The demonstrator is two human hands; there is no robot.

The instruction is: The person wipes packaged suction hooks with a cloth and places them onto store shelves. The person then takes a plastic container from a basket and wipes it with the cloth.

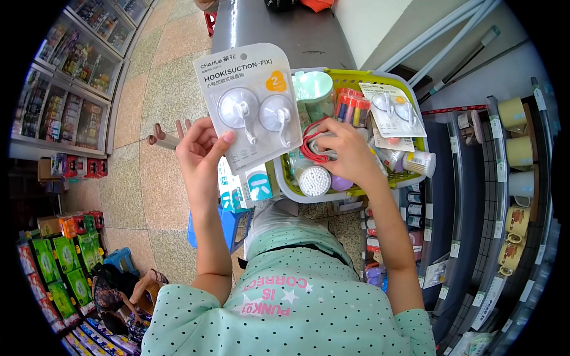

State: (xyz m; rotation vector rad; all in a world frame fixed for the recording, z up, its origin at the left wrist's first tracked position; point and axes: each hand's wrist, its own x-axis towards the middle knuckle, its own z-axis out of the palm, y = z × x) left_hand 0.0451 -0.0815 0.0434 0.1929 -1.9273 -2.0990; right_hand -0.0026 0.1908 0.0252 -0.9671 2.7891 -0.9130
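My left hand holds up a hook package with two white suction hooks, its thumb on the front of the card. Closed over a red and grey cord bundle is my right hand, above a yellow-green and white basket. Inside the basket are a mint green container, a tub of red-capped markers, a round tub of cotton swabs and a second hook package. White and teal boxes stand beside the basket's left side.
A grey table extends beyond the basket. Shelves with mugs line the right side. Glass cabinets stand at the left. A person sits low at the lower left. A blue stool is below my left forearm.
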